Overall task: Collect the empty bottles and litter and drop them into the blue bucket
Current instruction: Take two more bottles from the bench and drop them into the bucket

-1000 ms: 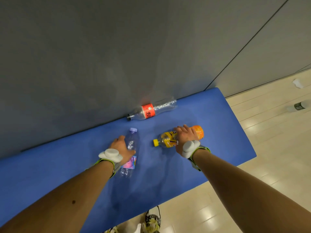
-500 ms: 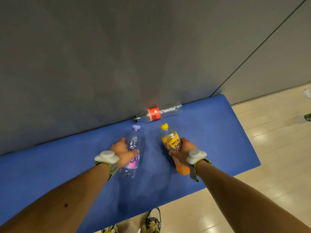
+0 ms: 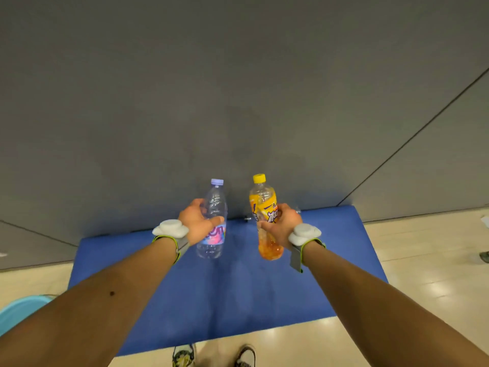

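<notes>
My left hand [image 3: 197,223] grips a clear water bottle [image 3: 214,207] with a lilac cap and pink-blue label, held upright above the blue mat [image 3: 238,287]. My right hand [image 3: 281,226] grips an orange-yellow drink bottle [image 3: 264,205] with a yellow cap, also upright and lifted off the mat. The two bottles stand side by side, apart. A light blue bucket [image 3: 18,311] shows its rim at the lower left edge, mostly hidden by my left forearm. The red-label bottle by the wall is almost fully hidden behind my right hand.
A grey wall [image 3: 238,102] rises right behind the mat. Pale tiled floor [image 3: 423,260] surrounds the mat; small bits of litter lie at the far right edge [image 3: 485,221]. My shoes [image 3: 214,356] stand at the mat's near edge.
Both hands lifted their bottles off the mat and turned them upright. The view pulled back, showing the whole mat and the bucket at lower left.
</notes>
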`<state>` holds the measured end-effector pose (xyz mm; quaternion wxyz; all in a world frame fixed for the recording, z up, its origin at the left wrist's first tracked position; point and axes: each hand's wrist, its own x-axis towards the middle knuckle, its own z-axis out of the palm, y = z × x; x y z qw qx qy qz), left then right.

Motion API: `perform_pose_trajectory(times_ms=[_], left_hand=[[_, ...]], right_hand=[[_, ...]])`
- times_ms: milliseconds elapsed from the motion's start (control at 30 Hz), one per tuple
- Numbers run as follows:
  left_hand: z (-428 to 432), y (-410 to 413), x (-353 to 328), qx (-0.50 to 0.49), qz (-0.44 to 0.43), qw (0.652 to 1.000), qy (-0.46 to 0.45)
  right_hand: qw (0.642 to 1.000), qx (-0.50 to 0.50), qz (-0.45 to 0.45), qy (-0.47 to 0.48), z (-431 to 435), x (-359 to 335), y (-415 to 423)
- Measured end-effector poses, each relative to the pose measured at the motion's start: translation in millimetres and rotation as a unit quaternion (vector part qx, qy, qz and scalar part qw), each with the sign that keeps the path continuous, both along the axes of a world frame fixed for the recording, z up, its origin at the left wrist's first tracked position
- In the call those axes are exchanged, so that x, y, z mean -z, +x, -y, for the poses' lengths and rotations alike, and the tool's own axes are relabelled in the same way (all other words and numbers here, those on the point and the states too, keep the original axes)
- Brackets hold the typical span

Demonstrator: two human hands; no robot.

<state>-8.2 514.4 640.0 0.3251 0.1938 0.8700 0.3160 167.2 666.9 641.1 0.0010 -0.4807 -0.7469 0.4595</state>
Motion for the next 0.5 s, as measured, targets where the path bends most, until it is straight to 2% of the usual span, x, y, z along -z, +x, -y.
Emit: perform_pose_trajectory(times_ms=[167,500], left_hand=[[44,-19,-61,-0.037,-0.022,0.999,0.032],[175,-48,-138,-0.162,-0.041,0.983,0.082]], right_hand=[[0.998,-0.046,-0.012,0.031,34,-54,-30],[0.98,-0.178,-0.066,0.064,126,-132,-118]])
